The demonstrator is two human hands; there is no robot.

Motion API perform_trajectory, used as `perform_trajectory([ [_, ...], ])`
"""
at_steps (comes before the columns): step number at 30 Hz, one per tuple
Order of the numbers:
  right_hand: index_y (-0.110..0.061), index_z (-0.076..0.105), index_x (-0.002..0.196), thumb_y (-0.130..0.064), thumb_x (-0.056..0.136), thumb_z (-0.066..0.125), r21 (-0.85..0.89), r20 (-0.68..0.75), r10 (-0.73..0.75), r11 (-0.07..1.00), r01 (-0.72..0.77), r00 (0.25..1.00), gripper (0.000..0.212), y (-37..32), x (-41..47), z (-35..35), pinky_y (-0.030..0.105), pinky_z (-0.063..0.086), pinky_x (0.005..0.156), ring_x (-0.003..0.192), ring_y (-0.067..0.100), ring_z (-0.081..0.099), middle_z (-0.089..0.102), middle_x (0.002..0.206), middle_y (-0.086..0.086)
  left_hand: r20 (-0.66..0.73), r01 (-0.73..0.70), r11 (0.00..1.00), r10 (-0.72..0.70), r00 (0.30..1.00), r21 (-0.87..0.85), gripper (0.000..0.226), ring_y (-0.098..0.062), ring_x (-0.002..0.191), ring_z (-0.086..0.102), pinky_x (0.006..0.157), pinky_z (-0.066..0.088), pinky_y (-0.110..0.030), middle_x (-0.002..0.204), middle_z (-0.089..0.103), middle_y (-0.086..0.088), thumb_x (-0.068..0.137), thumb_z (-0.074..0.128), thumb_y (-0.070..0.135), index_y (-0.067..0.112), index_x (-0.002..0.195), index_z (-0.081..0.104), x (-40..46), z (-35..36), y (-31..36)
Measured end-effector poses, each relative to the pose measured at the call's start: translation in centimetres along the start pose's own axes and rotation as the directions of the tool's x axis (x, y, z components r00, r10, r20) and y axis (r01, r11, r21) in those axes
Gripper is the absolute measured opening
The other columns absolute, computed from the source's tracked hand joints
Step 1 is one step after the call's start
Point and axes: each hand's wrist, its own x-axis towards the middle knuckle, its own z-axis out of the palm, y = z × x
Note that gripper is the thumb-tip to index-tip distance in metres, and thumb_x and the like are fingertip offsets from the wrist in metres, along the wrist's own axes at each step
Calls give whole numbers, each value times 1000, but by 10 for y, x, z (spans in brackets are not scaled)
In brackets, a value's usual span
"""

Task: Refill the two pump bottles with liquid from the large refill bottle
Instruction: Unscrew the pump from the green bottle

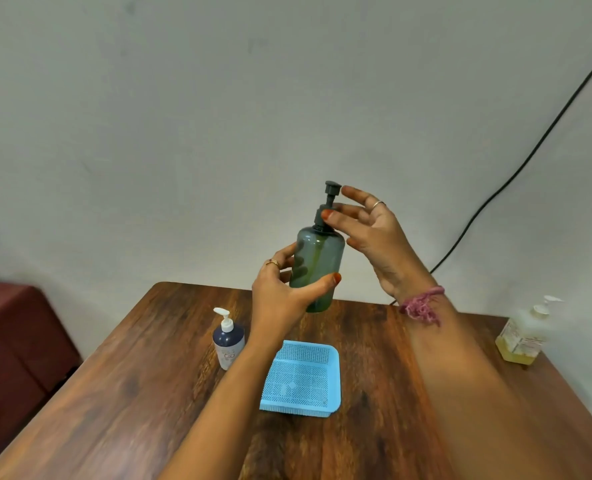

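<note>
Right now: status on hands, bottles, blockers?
Left hand grips green bottle, held above table. Right hand pinches its pump collar, pump still on. Blue basket below; nothing in the way.

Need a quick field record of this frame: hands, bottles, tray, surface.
left hand: grips green pump bottle body, lifted off table
right hand: fingers at the pump collar, grip unclear
small dark bottle: upright, left of tray, white pump
yellow bottle: upright, table's right edge
blue mesh tray: centre
surface: wooden table
</note>
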Motion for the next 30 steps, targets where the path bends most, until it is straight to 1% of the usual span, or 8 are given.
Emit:
perform_trajectory([
  [4,-18,53,123,-25,75,79,-10,-73,-12,1000,12,997,56,4,1,5,21,52,77,93,14,67,68,97,2,-4,-7,1000,7,1000,17,76,-10,104,59,65,54,-11,122,59,2,65,86,33,27,132,50,1,1,0],
  [9,-21,51,128,-19,87,67,65,-25,5,998,-3,1000,44,5,0,3,14,48,71,89,-1,67,71,102,-5,-5,-4,1000,4,1000,20,77,-12,106,59,66,54,-11,125,58,1,66,86,32,26,133,49,2,1,-3],
  [14,-18,53,120,-22,76,79,5,-109,-40,999,41,993,51,10,0,7,18,53,73,91,12,67,67,95,-1,4,-4,999,4,1000,37,78,-11,106,58,65,53,-10,125,57,1,65,86,34,28,133,48,2,4,-6],
  [18,-17,53,126,-13,88,64,53,-71,-25,998,29,997,39,11,1,2,11,49,64,82,-2,67,73,87,-14,4,-2,1000,2,1000,31,77,-11,106,59,68,55,-14,125,58,1,65,86,33,29,132,48,2,5,-8],
  [21,-19,51,125,-21,82,72,32,-92,-41,998,45,995,47,10,0,5,12,51,67,86,5,67,68,94,-7,6,-5,1000,5,1000,30,77,-11,106,59,68,55,-13,125,57,2,65,86,32,28,132,48,1,6,-8],
  [23,-19,53,120,-24,76,78,0,-115,-48,999,48,992,51,10,-1,5,15,52,69,86,9,66,64,91,-2,9,-2,999,2,1000,34,77,-11,106,58,68,54,-12,126,56,2,66,85,32,27,133,48,1,8,-8],
  [28,-22,55,123,-20,88,63,27,-83,-14,1000,16,996,36,12,1,-2,22,47,78,94,4,65,72,97,-6,5,18,1000,-18,1000,18,77,-11,106,59,73,57,-19,125,57,2,66,86,32,29,132,48,1,9,-11],
  [30,-21,52,126,-22,87,66,24,-77,-23,999,25,997,42,12,2,-1,19,49,75,91,2,66,71,97,-7,8,16,1000,-16,1000,26,76,-11,106,58,72,56,-17,125,56,3,66,86,32,30,132,48,1,10,-11],
])
